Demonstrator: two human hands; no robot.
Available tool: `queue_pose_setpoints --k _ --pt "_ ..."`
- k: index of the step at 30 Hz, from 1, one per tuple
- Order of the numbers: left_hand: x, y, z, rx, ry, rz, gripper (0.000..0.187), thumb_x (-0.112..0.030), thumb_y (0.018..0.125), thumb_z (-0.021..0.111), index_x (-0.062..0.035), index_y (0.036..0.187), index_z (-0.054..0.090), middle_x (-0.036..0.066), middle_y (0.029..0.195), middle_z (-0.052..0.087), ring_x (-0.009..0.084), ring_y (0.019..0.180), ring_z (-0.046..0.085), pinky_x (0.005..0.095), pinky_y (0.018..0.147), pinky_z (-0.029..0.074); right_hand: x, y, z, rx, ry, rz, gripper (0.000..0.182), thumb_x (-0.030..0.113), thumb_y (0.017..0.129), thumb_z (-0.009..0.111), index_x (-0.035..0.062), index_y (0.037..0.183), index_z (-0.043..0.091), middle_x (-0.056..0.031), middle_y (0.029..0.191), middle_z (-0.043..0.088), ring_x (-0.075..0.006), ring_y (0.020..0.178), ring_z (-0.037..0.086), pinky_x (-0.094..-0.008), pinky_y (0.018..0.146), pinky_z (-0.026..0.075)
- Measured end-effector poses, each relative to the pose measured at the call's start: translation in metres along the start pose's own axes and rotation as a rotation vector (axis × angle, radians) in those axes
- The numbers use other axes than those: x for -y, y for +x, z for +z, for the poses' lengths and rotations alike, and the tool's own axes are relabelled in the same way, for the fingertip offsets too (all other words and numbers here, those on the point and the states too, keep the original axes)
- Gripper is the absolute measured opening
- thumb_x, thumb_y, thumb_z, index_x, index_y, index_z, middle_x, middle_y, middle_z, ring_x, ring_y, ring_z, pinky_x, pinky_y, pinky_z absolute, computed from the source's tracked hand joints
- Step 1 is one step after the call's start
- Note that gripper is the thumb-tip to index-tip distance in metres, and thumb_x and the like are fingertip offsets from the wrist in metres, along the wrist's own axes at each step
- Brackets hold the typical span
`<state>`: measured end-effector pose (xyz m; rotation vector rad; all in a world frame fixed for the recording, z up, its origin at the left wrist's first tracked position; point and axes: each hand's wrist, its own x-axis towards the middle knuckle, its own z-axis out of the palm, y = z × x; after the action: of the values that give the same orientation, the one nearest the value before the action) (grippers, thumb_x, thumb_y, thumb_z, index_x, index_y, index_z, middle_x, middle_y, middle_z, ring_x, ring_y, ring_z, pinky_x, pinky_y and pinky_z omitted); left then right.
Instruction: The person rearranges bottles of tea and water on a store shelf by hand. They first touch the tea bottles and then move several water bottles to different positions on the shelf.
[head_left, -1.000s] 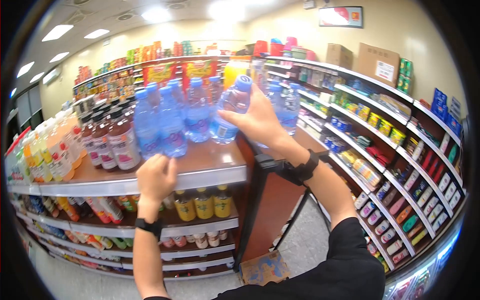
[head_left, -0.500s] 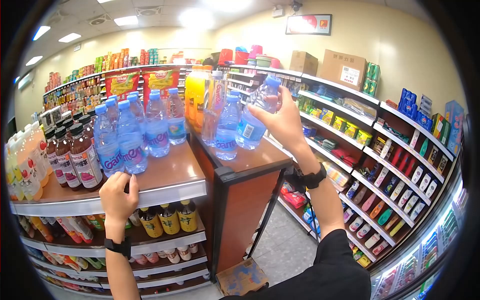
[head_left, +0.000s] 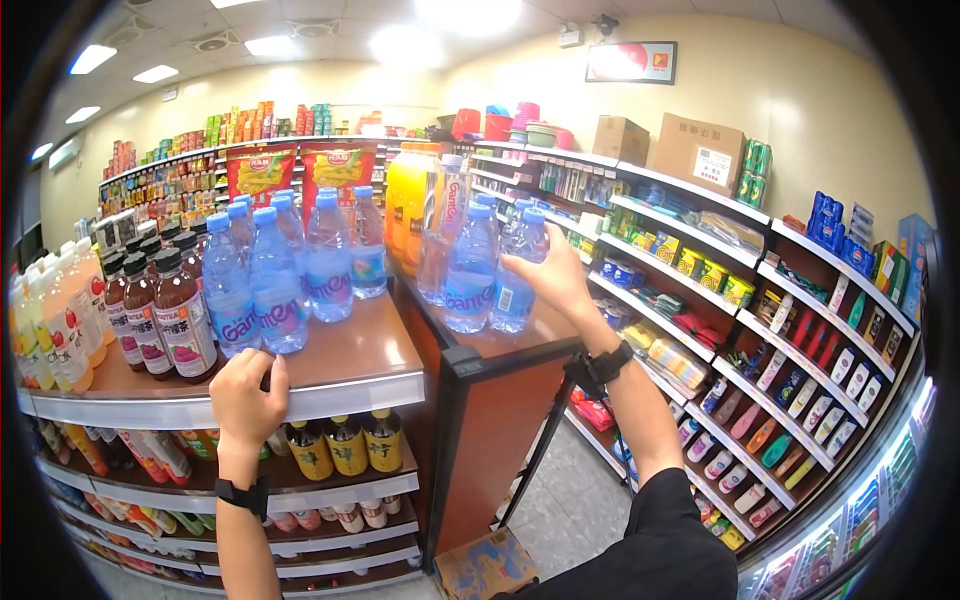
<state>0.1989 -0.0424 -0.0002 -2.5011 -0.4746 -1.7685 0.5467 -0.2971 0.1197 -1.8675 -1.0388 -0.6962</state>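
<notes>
My right hand (head_left: 556, 272) is wrapped round the upper part of a clear water bottle with a blue cap (head_left: 512, 300), which stands upright on the brown end shelf (head_left: 500, 352). Close on its left is another blue-capped bottle (head_left: 468, 285). My left hand (head_left: 249, 396) is curled at the front edge of the left shelf (head_left: 350, 392), below several similar water bottles (head_left: 275, 290); nothing shows in it.
Dark-capped tea bottles (head_left: 184, 325) stand at the left. Behind the water are a large orange bottle (head_left: 408, 205) and red snack bags (head_left: 338, 170). Stocked wall shelves (head_left: 760, 330) line the right, and a cardboard box (head_left: 485, 568) lies on the floor.
The bottle in my right hand has gone from tilted to upright and has come down beside its neighbour. The camera view has shifted slightly.
</notes>
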Motion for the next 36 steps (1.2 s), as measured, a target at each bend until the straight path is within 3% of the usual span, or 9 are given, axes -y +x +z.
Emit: queue_pose_setpoints --k 6,10,16,18,22,24,31,34,36 --pt "0.0 0.001 0.0 0.01 -0.011 0.005 0.017 -0.012 0.087 0.067 -0.0024 0.075 0.06 0.012 0.074 0.059 0.0333 0.069 0.06 0.042 0.061 0.047 -0.01 0.003 0.005 0.024 0.068 0.047 0.092 0.033 0.075 0.087 -0.0058 0.146 0.045 -0.0236 0.123 0.07 -0.0322 0.114 0.07 -0.0386 0.099 0.053" --pt "-0.001 0.001 0.0 0.023 -0.004 0.009 0.015 -0.011 0.088 0.067 -0.0024 0.077 0.061 0.012 0.075 0.06 0.0333 0.069 0.061 0.0417 0.062 0.047 -0.01 0.004 0.012 0.005 -0.06 0.017 0.095 0.044 0.078 0.085 -0.0042 0.148 0.043 -0.0231 0.124 0.07 -0.0348 0.116 0.069 -0.0412 0.101 0.052" --pt "-0.003 0.002 -0.001 0.026 0.004 0.011 0.016 -0.011 0.089 0.066 -0.0028 0.076 0.061 0.011 0.075 0.061 0.0329 0.07 0.061 0.0414 0.062 0.047 -0.022 -0.007 0.021 0.01 -0.071 0.038 0.095 0.048 0.084 0.079 -0.0045 0.152 0.036 -0.0283 0.146 0.053 -0.0395 0.133 0.056 -0.0447 0.11 0.045" --pt "-0.004 0.002 -0.001 0.025 0.001 0.01 0.016 -0.011 0.09 0.066 -0.0028 0.076 0.061 0.011 0.075 0.061 0.0329 0.069 0.061 0.0414 0.062 0.047 -0.025 -0.012 0.022 -0.012 -0.006 0.003 0.093 0.043 0.085 0.079 -0.0042 0.152 0.035 -0.0278 0.143 0.055 -0.039 0.132 0.056 -0.0442 0.11 0.045" --pt "-0.004 0.002 -0.001 0.025 -0.004 0.013 0.017 -0.012 0.089 0.066 -0.0031 0.076 0.061 0.011 0.074 0.06 0.0327 0.069 0.061 0.0414 0.061 0.047 -0.031 -0.033 0.02 0.153 0.251 -0.059 0.095 0.027 0.086 0.08 -0.0028 0.156 0.024 -0.0263 0.144 0.053 -0.0363 0.132 0.056 -0.0435 0.11 0.045" --pt "-0.003 0.002 -0.001 0.031 -0.008 0.012 0.017 -0.012 0.089 0.066 -0.0034 0.076 0.061 0.011 0.074 0.06 0.0327 0.069 0.061 0.0415 0.061 0.047 -0.039 -0.039 0.02 0.178 0.232 -0.075 0.095 0.024 0.087 0.079 -0.0004 0.158 0.02 -0.0265 0.148 0.05 -0.0354 0.132 0.057 -0.0442 0.11 0.045" --pt "-0.002 0.002 0.0 0.019 0.006 0.027 0.017 -0.013 0.089 0.066 -0.0039 0.075 0.06 0.01 0.072 0.058 0.0324 0.067 0.06 0.0417 0.06 0.046 -0.041 -0.039 0.015 0.284 0.206 0.094 0.08 0.026 0.087 0.081 0.0007 0.149 0.037 -0.0226 0.127 0.067 -0.0312 0.116 0.067 -0.041 0.1 0.052" --pt "-0.002 0.002 0.001 0.014 -0.001 0.026 0.017 -0.013 0.089 0.066 -0.004 0.075 0.061 0.01 0.072 0.059 0.0323 0.067 0.06 0.0417 0.06 0.046 -0.049 -0.031 0.026 0.27 0.195 0.045 0.089 0.028 0.086 0.081 0.0003 0.154 0.031 -0.0213 0.118 0.07 -0.0284 0.103 0.07 -0.0391 0.091 0.056" --pt "-0.002 0.001 0.001 0.006 -0.005 0.027 0.017 -0.013 0.089 0.066 -0.0041 0.075 0.061 0.01 0.072 0.059 0.0323 0.067 0.06 0.0417 0.06 0.046 -0.053 -0.028 0.03 0.291 0.174 0.091 0.087 0.028 0.087 0.081 0.0003 0.153 0.032 -0.0223 0.121 0.069 -0.0288 0.106 0.07 -0.0392 0.093 0.055"
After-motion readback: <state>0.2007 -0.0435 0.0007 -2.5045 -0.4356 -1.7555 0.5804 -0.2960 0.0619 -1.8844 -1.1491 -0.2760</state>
